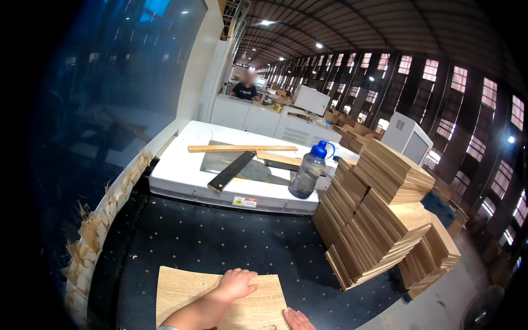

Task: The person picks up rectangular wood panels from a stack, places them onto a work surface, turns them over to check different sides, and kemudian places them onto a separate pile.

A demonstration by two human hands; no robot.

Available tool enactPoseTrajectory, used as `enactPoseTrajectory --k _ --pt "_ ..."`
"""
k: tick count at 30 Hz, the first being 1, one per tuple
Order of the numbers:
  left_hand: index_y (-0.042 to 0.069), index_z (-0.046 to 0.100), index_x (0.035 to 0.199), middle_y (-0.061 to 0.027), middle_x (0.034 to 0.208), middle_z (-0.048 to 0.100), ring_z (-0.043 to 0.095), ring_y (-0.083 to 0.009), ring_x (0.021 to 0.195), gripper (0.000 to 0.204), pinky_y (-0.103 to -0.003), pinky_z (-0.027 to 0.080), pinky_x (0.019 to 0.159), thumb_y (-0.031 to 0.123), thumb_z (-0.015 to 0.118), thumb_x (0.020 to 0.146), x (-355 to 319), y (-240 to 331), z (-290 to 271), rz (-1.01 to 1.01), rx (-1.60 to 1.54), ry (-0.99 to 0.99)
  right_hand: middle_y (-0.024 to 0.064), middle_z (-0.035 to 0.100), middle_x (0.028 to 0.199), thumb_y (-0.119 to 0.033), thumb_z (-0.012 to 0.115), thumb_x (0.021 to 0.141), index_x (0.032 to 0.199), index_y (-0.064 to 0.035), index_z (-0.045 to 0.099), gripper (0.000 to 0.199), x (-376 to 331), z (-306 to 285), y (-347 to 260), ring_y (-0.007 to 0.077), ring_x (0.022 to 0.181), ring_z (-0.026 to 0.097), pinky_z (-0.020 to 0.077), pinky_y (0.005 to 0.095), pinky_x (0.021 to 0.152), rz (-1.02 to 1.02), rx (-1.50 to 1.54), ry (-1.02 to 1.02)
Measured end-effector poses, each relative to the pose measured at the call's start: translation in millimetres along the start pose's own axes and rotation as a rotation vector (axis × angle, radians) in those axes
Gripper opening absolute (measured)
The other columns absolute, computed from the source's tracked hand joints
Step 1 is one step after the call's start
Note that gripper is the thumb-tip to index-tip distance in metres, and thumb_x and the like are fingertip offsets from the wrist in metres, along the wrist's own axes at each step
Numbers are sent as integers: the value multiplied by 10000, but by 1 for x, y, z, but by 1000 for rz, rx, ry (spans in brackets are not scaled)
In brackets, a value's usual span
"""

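Oak-grain veneered panel (220, 300) lies flat on the black perforated tabletop (220, 236), near its front edge. The left hand (237, 283) rests palm-down on the panel's far edge, fingers loosely curled over it, likely to keep the sheet from sliding. The right hand (300, 319) lies open and flat at the panel's right corner, pressing rather than gripping. Just to the right, 2 leaning stacks of similar panels (379, 220) sit within easy reach. Beyond, a white machine housing (181, 181) carries a black steel square (231, 171), wooden strips (242, 148) and a blue-capped water bottle (308, 173), all parked off the work surface. Splintered offcuts (102, 220) line the left rim. Another person (245, 88) stands far back.
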State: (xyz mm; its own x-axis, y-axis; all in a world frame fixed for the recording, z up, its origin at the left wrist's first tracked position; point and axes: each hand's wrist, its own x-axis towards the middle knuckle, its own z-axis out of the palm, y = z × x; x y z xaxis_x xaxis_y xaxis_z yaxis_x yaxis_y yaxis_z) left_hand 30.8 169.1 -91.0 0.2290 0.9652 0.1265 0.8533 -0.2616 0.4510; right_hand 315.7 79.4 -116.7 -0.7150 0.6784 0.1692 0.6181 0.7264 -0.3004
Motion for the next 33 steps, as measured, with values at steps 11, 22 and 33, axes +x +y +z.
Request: enactPoseTrajectory --k 11,22,33 --pt "153 583 1189 -78 1162 598 511 -274 1137 474 -400 400 964 444 572 815 1 8 -3 -62 50 0 272 413 1332 -334 565 824 1345 16 363 659 1 1 3 404 1259 379 280 488 1060 -25 83 128" --pt "165 581 1194 -60 1196 585 507 -259 1151 499 -385 398 978 469 566 798 3 15 -11 -109 44 -37 275 441 1300 -364 626 789 1316 27 397 695 5 2 6 412 1231 401 289 495 1045 -38 79 156" --pt "168 606 1162 -66 1164 604 524 -264 1126 486 -382 420 952 455 595 771 7 21 -1 -62 48 21 262 461 1284 -377 625 794 1296 24 416 676 -5 -6 2 409 1227 407 295 490 1040 -36 56 204"
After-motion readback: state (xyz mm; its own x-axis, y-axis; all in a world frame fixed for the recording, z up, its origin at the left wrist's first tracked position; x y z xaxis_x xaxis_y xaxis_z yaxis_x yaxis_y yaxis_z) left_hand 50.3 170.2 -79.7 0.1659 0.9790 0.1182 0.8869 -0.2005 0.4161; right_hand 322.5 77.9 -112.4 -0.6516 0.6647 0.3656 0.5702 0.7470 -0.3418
